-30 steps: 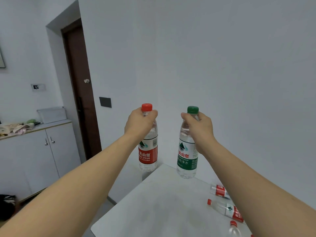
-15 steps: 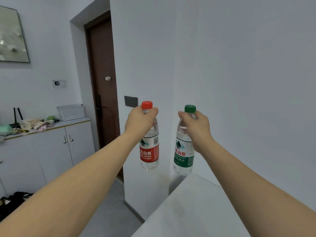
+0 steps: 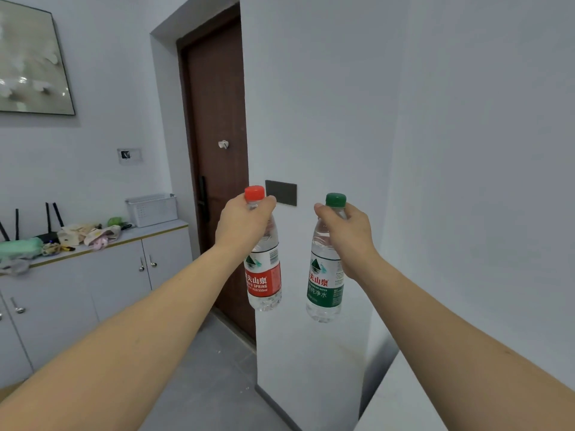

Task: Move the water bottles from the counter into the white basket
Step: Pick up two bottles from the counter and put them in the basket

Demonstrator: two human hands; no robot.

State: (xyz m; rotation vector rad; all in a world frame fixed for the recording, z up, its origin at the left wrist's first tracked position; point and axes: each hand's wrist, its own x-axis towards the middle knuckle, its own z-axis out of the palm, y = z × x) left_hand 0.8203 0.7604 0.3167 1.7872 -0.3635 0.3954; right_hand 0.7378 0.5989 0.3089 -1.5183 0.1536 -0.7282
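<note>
Cabinet (image 3: 93, 275): long white unit along left wall; top carries clutter + the target basket at its right end.
Desk (image 3: 401, 396): only a pale corner shows at lower right, under right forearm; rest cut off by frame edge, so any bottles left on it can't be seen.
White basket (image 3: 152, 209): on cabinet top, beside the door, well apart from both hands. Interior not visible from this angle; contents unknown.
Red-label bottle (image 3: 264, 275): in mid-air, upright, slight tilt, hanging from neck. Clear PET, looks full.
Green-label bottle (image 3: 325, 284): in mid-air, just right of red one, not touching it. Same build, appears full.
Left hand (image 3: 245, 222): fingers and thumb curled round red bottle's neck just under red cap.
Right hand (image 3: 348, 234): curled round green bottle's neck/shoulder under green cap.
Handling (est.): full bottles = moderate weight, thin walls flex if squeezed at mid-body; neck ring is stiff, best hold pt. Smooth plastic may slip if damp. Not fragile; capped, so no spill risk. Hanging by neck, they may swing.
Hidden: fingertips on far side of both necks; upper part of each bottle behind hand; small label print not legible.
</note>
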